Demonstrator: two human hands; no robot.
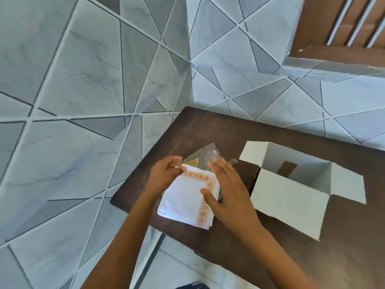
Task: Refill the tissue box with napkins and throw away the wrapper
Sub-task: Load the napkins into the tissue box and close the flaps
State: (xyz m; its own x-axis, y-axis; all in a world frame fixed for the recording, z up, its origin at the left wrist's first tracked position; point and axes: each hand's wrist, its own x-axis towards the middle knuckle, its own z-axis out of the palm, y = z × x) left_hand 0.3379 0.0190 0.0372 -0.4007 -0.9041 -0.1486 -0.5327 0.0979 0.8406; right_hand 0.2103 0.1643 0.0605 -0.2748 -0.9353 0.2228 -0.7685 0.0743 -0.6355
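A stack of white napkins (pixel 185 200) with an orange patterned border lies near the left edge of the dark wooden table (pixel 281 243). My left hand (pixel 164 174) pinches the stack's far left corner. My right hand (pixel 227 188) rests flat against the stack's right side, fingers spread and thumb on top. Behind the stack lies the clear crinkled plastic wrapper (pixel 205 154), partly hidden by my hands. To the right stands the white cardboard tissue box (pixel 291 197), its top flaps open and its inside bare apart from a dark slot in the bottom.
The table stands in a corner of grey marbled tiled walls (pixel 83 80). A brown wooden window frame (pixel 343 24) sits at the upper right above a tiled ledge. Pale floor shows below the table's left edge.
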